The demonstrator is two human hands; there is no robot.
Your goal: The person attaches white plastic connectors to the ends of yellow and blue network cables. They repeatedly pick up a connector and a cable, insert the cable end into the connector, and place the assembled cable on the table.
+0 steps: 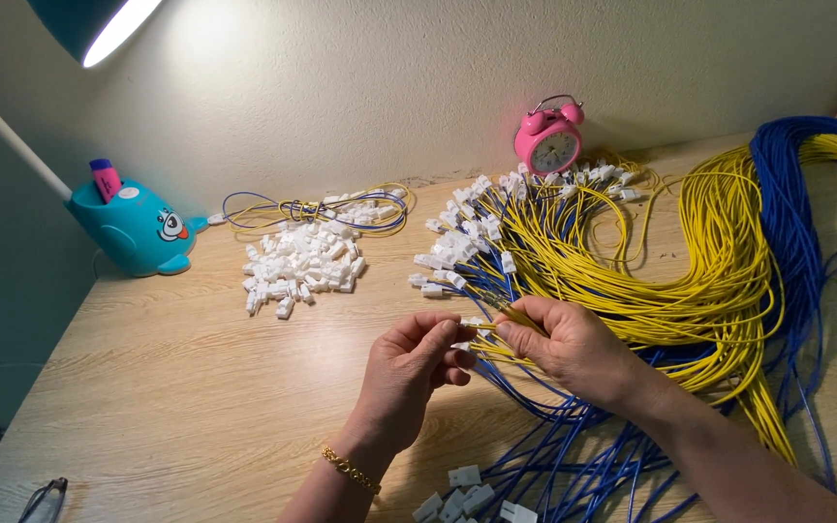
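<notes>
A lit teal lamp (pixel 99 24) shines on the pale wall (pixel 360 87) above a wooden table (pixel 176 387).

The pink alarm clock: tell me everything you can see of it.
The clock is small, round and bright pink, likely plastic, with two bells and a thin handle on top and a white dial. It stands upright at the back of the wooden table, against the wall. White connectors on yellow wires lie at its foot.

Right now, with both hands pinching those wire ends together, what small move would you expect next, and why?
Probably a short push: the right hand pinches a yellow wire whose tip points at the small white connector in the left hand. The two nearly meet, and the wires fanned out behind already carry white connectors, so seating the tip seems likely.
</notes>
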